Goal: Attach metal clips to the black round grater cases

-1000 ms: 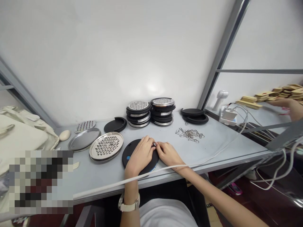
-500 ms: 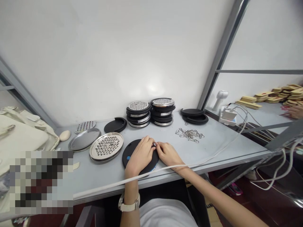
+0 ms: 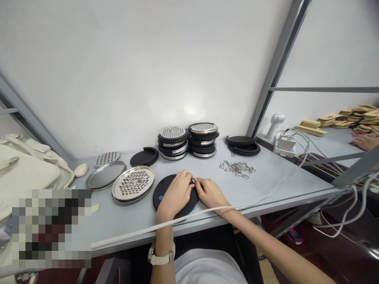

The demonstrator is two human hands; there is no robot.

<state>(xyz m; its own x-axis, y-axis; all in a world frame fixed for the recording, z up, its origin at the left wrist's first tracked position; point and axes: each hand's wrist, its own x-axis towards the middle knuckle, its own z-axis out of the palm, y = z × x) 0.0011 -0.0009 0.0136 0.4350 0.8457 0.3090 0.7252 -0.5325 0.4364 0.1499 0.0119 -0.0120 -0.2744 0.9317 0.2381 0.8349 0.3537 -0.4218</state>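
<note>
A round black disc [image 3: 160, 188] with a blue spot lies near the front edge of the table. My left hand [image 3: 177, 192] rests over it, its fingers together and pressed on its top near the right rim. My right hand [image 3: 211, 192] is closed in a pinch at the disc's upper right edge, against the left fingertips; what it pinches is too small to make out. Just left lies a round metal grater plate [image 3: 133, 183], with a plain metal disc [image 3: 106, 175] beyond it. Small metal clips [image 3: 238, 168] lie in a pile to the right.
Two stacks of black and metal discs [image 3: 173, 142] [image 3: 203, 140] stand by the wall. Black holders [image 3: 144, 156] [image 3: 244, 146] flank them. A white cable [image 3: 142, 230] crosses the front, over my right forearm. Cream bags [image 3: 32, 161] lie left; another person's hand [image 3: 367, 141] is far right.
</note>
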